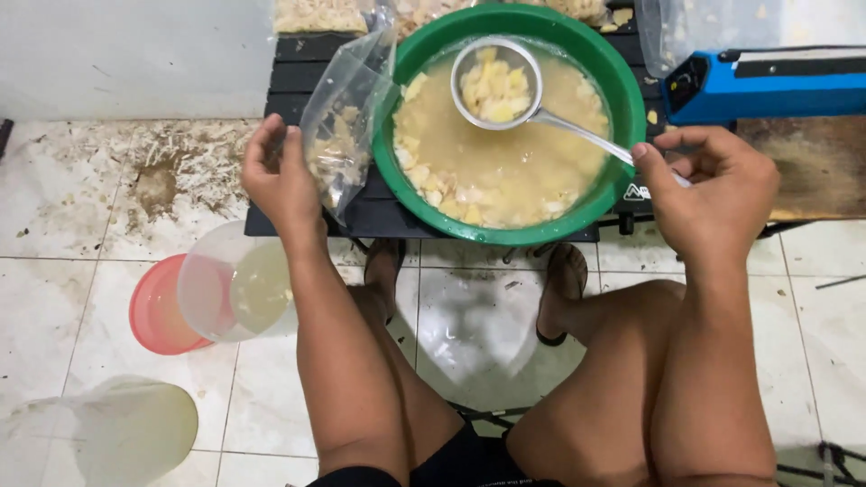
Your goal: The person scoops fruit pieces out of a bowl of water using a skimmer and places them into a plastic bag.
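Observation:
A green basin [610, 72] on a low black table [298, 68] holds cloudy liquid with pale yellow food pieces. My right hand [713, 194] grips the handle of a metal strainer ladle [496, 83], whose bowl is lifted over the basin and heaped with pieces. My left hand [280, 176] holds a clear plastic bag [347, 117] open beside the basin's left rim; some pieces lie inside the bag.
A blue heat sealer [767, 86] lies at the right on a wooden board [821, 167]. Filled bags [320, 16] sit behind the basin. A clear jug [230, 280], a red lid [158, 307] and another clear container [126, 428] stand on the dirty tiled floor at left.

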